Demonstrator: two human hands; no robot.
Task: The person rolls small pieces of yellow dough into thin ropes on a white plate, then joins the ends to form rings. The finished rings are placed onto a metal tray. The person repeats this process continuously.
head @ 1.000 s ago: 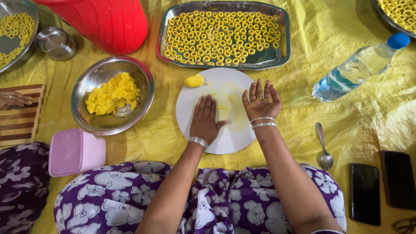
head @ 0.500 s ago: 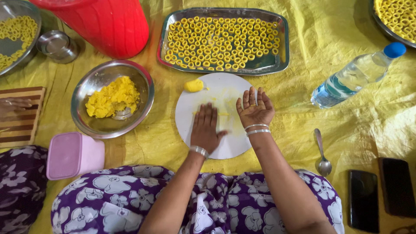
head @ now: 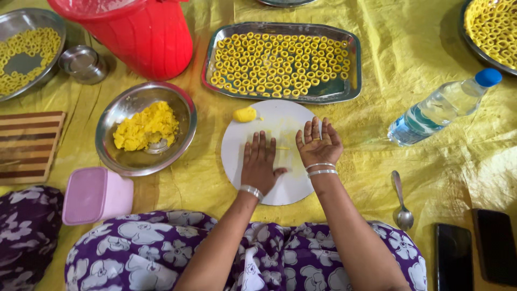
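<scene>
Risk first: thin yellow dough strand [head: 281,147], barely visible between the hands on the round white board [head: 280,186], likely to tear or flatten unevenly if pressed too hard under the palm; judged fragile from its thinness. Could also stick to the board and smear rather than roll. Small yellow dough lump [head: 245,114] near the board's far-left edge, close enough to the rim to get nudged off onto the yellow sheet [head: 409,178] by a wide stroke.

Left hand [head: 260,163]: flat, palm down, fingers spread and straight, pressed on the board; grasping nothing, though whether dough lies beneath the palm cannot be told. Right hand [head: 318,144]: fully open, palm turned upward, fingers extended and slightly apart, empty, heel over the board's right edge.

Nearby: steel bowl of yellow dough [head: 145,128] to the left, rectangular steel tray of dough rings [head: 282,60] beyond the board, plastic water bottle [head: 442,106] and spoon [head: 401,203] to the right.
</scene>
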